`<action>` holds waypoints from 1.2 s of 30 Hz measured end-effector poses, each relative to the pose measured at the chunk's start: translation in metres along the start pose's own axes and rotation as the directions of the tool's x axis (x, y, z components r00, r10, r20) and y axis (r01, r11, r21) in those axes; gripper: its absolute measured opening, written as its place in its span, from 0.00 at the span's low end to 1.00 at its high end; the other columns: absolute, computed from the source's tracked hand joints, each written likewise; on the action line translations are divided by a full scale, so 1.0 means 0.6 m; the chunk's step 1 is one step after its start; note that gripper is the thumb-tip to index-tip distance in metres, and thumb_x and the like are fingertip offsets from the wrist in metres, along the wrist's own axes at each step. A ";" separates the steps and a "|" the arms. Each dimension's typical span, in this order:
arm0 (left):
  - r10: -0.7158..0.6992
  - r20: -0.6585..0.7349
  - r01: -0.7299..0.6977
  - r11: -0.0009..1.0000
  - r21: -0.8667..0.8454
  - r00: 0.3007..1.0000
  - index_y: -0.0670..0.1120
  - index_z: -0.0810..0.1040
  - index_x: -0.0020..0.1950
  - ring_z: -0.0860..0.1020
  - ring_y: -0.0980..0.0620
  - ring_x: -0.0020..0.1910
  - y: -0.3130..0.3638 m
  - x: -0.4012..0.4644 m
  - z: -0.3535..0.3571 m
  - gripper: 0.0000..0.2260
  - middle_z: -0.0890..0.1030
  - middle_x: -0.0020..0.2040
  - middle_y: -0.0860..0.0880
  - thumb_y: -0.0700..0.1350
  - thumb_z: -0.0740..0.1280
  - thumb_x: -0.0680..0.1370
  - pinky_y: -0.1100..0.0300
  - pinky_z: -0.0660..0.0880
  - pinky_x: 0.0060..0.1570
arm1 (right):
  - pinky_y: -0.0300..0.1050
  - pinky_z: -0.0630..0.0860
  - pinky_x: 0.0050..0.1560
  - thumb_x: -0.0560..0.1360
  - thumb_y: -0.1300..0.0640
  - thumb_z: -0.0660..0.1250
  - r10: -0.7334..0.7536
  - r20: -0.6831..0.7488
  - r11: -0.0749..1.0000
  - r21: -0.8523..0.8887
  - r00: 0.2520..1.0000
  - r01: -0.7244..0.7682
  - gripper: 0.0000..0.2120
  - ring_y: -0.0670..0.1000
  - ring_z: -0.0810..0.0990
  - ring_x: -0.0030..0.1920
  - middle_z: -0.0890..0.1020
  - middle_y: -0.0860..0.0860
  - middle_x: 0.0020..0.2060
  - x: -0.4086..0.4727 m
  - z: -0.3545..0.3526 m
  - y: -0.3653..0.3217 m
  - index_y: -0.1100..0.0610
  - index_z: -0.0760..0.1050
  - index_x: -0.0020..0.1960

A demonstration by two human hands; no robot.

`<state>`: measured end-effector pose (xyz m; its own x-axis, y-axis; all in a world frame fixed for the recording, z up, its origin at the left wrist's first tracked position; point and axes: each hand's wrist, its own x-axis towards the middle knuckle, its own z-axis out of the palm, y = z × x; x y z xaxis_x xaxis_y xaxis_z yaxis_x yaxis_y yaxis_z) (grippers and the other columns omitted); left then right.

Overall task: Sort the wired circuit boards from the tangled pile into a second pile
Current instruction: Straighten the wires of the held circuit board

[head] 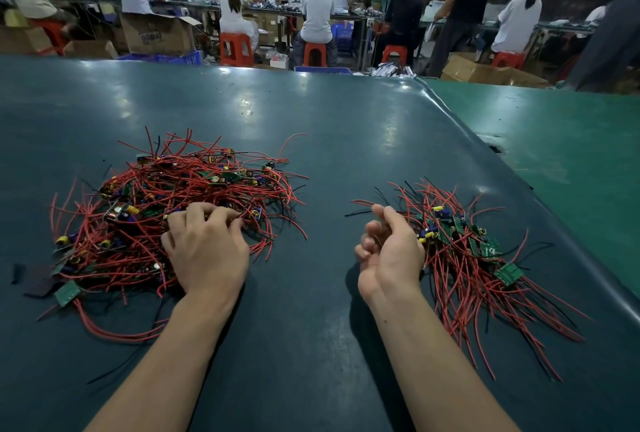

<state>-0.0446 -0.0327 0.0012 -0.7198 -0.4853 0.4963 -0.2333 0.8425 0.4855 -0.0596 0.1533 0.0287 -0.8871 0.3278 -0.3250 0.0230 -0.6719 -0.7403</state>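
**Two piles, and my hands between them**

Two heaps lie on the dark green table mat. Taking my right hand as landmark: the tangled pile is far to its left, and the second pile touches it on its right side. My left hand rests on the near edge of the tangled pile, fingers curled down into the red wires; whether they already pinch one board, I cannot tell. My right hand is loosely curled and seems to hold nothing. I think the boards are light and stiff, but the wires are soft and catch on each other, so I would rather hold a board by its green edge and lift slowly.
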 end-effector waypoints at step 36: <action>0.133 0.163 -0.174 0.946 0.274 0.978 0.47 0.77 0.55 0.71 0.43 0.56 0.030 -0.004 0.026 0.12 0.78 0.54 0.46 0.52 0.66 0.75 0.47 0.66 0.53 | 0.34 0.65 0.22 0.78 0.58 0.66 0.078 0.362 0.820 -0.553 0.929 0.147 0.08 0.45 0.71 0.22 0.81 0.49 0.28 -0.021 0.006 0.031 0.57 0.80 0.41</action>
<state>-0.0572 -0.0128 -0.0022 -0.8412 -0.3245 0.4325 -0.2745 0.9454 0.1754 -0.0500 0.1342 0.0211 -0.9891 0.0116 -0.1467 0.1438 -0.1353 -0.9803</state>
